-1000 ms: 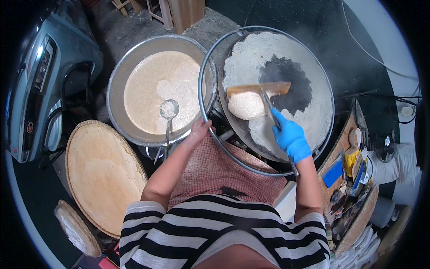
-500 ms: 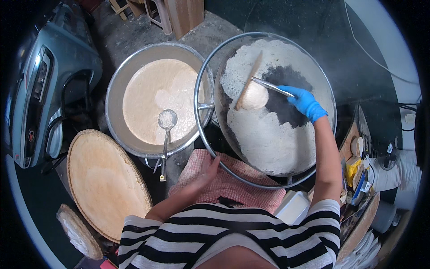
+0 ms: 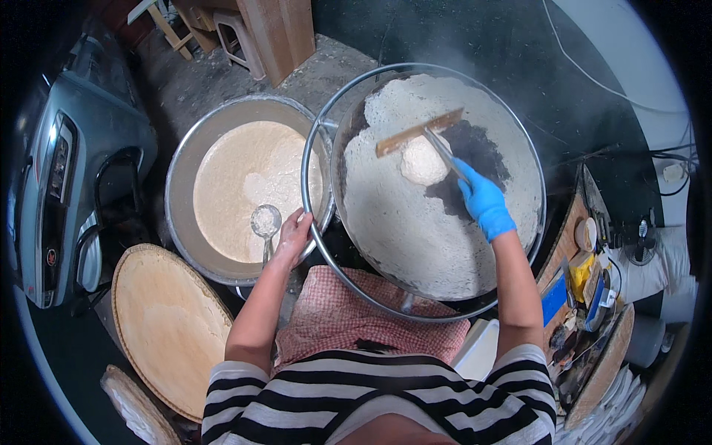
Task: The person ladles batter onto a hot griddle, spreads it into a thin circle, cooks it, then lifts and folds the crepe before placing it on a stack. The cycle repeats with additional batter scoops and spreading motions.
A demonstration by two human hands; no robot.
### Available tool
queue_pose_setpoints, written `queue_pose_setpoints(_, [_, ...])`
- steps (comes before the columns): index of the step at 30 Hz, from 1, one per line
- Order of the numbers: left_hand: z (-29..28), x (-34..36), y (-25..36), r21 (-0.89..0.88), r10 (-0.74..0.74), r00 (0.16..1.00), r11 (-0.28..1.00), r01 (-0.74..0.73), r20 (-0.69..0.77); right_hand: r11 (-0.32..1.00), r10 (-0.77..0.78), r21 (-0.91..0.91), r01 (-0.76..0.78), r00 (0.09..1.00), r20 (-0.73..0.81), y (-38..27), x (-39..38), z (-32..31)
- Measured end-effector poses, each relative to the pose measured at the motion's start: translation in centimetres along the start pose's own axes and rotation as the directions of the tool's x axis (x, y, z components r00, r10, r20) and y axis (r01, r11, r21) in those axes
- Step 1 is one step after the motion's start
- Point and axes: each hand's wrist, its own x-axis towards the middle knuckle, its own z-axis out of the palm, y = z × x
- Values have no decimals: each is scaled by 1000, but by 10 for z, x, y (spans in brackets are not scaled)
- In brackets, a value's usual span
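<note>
My right hand (image 3: 486, 204), in a blue glove, grips the metal handle of a wooden-bladed spreader (image 3: 415, 135). The blade rests at a round lump of pale batter (image 3: 424, 162) on the dark round griddle (image 3: 475, 159). A thin pale layer of batter (image 3: 415, 237) covers most of the griddle, with a dark bare patch beside the lump. My bare left hand (image 3: 295, 236) is closed at the left side of the metal ring (image 3: 326, 256) around the griddle, over the pot's edge. Its fingertips are partly hidden.
To the left stands a large metal pot (image 3: 178, 200) of batter with a ladle (image 3: 265, 220) in it. A round straw-coloured mat (image 3: 170, 326) leans below it. A grey-blue three-wheeler-like body (image 3: 96, 148) is at far left. Cluttered boards and a yellow packet (image 3: 581, 276) lie right.
The ring has turned clockwise, and my left hand has moved up and left along with it. The spreader's blade has swung from steep to nearly level, and batter covers more of the griddle's left side.
</note>
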Motion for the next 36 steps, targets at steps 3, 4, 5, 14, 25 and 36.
queue_pose_setpoints(3, [-7,-23,-19,-5,-174,982,985,174,-69,998,27,-67,-21,996,90,7,-28,-31])
queue_pose_setpoints(4, [-4,-32,-28,-57,-139,987,989,134,-87,994,36,-110,-22,991,130,10,-30,-42])
queue_pose_setpoints(5, [-1,-34,-33,-86,-118,991,990,113,-62,983,87,-172,-60,985,150,10,-30,-48])
queue_pose_setpoints(14, [20,-42,-44,-206,-87,982,977,52,-167,988,148,-52,-147,989,9,-3,-51,-11])
queue_pose_setpoints(25, [80,-107,-106,-136,-52,991,990,34,-125,992,115,66,-108,986,-117,-10,-62,-4])
queue_pose_setpoints(36, [17,-11,-15,-134,26,999,991,-30,-25,996,81,-35,-82,996,-41,-8,-63,-10])
